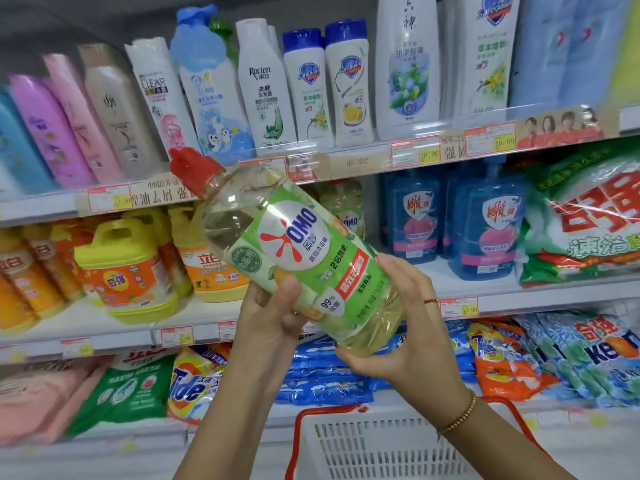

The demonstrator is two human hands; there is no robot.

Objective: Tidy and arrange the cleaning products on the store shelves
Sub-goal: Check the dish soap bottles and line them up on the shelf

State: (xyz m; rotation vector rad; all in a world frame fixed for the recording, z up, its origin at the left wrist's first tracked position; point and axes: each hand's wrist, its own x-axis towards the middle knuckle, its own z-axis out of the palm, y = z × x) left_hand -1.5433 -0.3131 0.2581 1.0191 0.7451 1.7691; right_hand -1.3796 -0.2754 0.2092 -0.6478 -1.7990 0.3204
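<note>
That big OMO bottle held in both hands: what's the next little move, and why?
Probably tip the held OMO bottle upright and stand it on the middle shelf beside the matching OMO bottle behind it. The left hand and right hand grip it tilted, red cap up-left, in front of that spot.

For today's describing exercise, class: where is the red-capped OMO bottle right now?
Head view, centre: the OMO bottle is held tilted in the left hand and right hand, before the middle shelf, between yellow jugs leftward and blue bottles rightward.

Both forearms raised, left grip (273, 318) and right grip (414, 341) clasping bottle (287, 237)
</note>
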